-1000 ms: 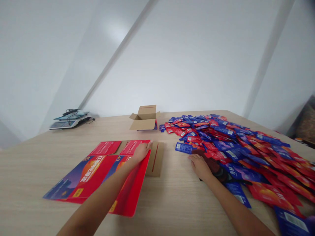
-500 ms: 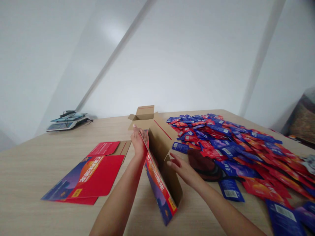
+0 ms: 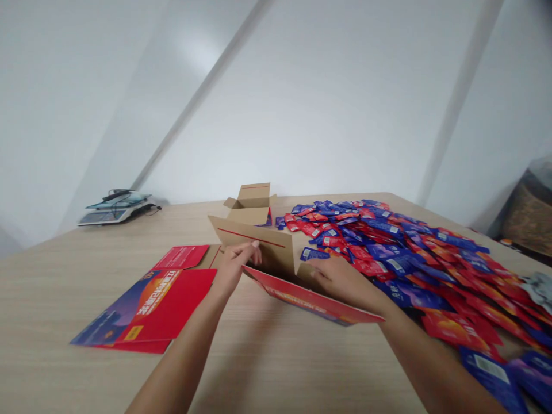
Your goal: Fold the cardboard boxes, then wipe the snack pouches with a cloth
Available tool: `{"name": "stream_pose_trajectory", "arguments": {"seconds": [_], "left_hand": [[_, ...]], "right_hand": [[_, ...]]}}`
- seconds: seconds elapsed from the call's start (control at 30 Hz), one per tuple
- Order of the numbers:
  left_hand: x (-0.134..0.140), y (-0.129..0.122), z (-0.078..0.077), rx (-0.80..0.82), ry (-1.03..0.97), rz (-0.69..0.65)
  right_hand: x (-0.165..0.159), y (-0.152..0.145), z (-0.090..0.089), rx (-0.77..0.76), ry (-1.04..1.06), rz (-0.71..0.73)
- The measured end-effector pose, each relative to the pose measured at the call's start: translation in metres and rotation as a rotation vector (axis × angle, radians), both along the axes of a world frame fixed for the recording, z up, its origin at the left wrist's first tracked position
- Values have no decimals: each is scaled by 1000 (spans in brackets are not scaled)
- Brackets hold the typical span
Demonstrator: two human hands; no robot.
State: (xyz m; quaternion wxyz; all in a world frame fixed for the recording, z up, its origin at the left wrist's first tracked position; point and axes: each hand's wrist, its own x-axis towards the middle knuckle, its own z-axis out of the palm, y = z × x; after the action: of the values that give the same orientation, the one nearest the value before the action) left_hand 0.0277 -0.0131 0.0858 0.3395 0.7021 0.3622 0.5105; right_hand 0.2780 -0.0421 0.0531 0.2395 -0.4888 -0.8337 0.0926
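Cardboard carton [image 3: 297, 294], printed red outside and plain brown inside, gapes half-folded and tilted above the wood-grain worktop [image 3: 107, 379], between both hands. The left hand [image 3: 237, 261] pinches its left corner; the right hand [image 3: 342, 280] reaches in opposite, fingers curled, though whether they grip cannot be told. The carton's depths are shadowed, its print too foreshortened to read. Flat, shiny red and blue sachets [image 3: 388, 250] heap at the right, cut off by the view's edge.
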Motion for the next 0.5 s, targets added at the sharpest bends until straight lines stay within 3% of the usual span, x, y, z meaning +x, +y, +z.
{"name": "stream_pose_trajectory", "arguments": {"seconds": [0.13, 0.23, 0.37, 0.5], "left_hand": [[-16, -4, 6, -174, 456, -210], [-22, -9, 1, -247, 751, -223], [-16, -22, 1, -173, 1057, -259], [0, -41, 14, -14, 1249, -373]], "right_hand": [[3, 10, -2, -42, -7, 67], [11, 27, -8, -40, 19, 7], [28, 54, -11, -40, 15, -111], [42, 76, -9, -60, -16, -180]]}}
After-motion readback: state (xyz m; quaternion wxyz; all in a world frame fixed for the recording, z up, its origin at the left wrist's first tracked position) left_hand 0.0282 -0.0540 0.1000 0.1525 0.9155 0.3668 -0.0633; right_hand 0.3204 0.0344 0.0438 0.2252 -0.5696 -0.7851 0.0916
